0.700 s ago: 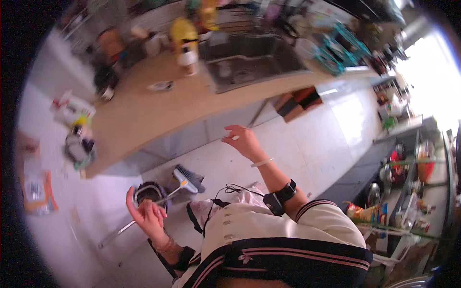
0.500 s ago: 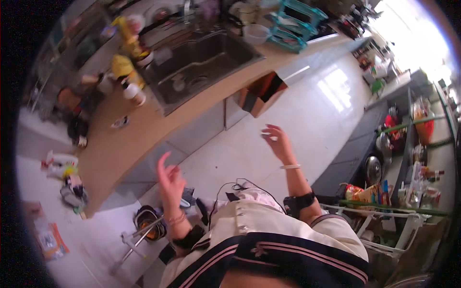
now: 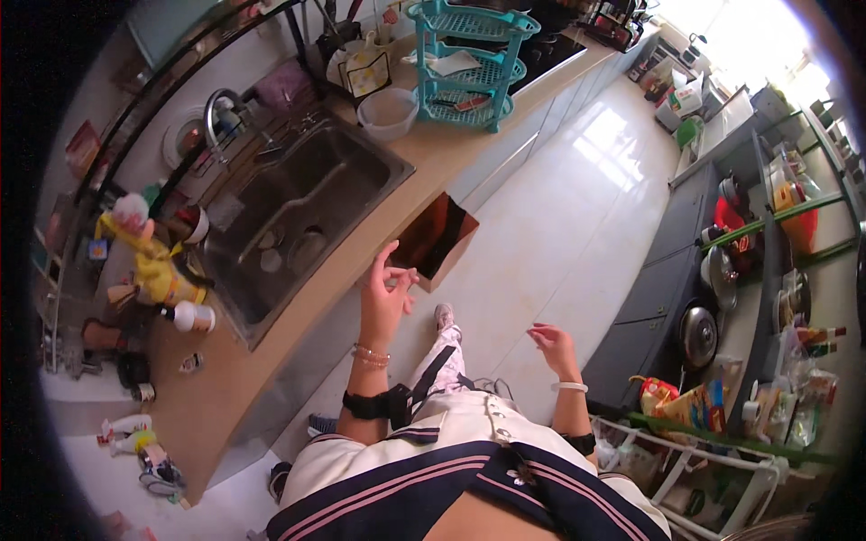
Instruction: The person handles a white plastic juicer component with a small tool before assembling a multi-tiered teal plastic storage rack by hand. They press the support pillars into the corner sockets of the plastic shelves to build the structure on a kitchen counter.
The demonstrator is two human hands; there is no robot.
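Note:
My left hand (image 3: 386, 302) is raised in front of the counter edge, fingers loosely bent and apart, with nothing in it. In the picture it partly overlaps an open brown paper bag (image 3: 458, 248) beside the cabinet front; I cannot make out any touch. Lower and to the right, my right hand (image 3: 553, 350) hangs over the pale floor, its fingers loosely stretched and holding nothing. A dark sink (image 3: 347, 194) with a curved metal tap (image 3: 212, 122) is set into the wooden counter (image 3: 271, 379), left of my left hand.
A white bottle (image 3: 191, 316) stands by the sink. Beyond it are a translucent tub (image 3: 388, 114) and a turquoise tiered rack (image 3: 501, 77). Grey cabinets (image 3: 645, 298) and shelves with pans line the right side. A white metal frame (image 3: 758, 496) stands close at lower right.
The view has shifted, bringing the sink and rack lower and further left. My left hand has moved up and right, my right hand lower. A leg and shoe now show ahead.

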